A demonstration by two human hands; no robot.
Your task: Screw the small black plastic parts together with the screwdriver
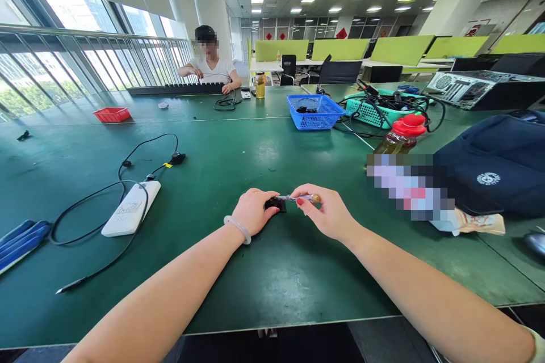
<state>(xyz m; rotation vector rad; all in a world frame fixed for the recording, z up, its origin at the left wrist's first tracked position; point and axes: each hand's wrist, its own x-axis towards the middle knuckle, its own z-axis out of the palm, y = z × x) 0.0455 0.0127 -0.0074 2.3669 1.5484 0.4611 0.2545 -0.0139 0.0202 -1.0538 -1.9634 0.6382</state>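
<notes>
Over the green table (281, 278), my left hand (254, 211) is closed on a small black part (280, 205), holding it against the tabletop. A white bracelet (238, 228) circles that wrist. My right hand (327, 212) pinches a slim screwdriver (314, 198) with a gold-coloured end. The tool lies nearly level, its shaft pointing left, and its tip meets the black part or is just beside it. Fingers partly cover the part, so its exact kind and any screw are hidden.
At left lie a white box (131, 209) with a looping black cable and blue gloves (23, 243). A blue basket (317, 113), green basket (370, 112), red-lidded bottle (402, 133) and dark bag (494, 153) stand right. A person (210, 65) sits across the table.
</notes>
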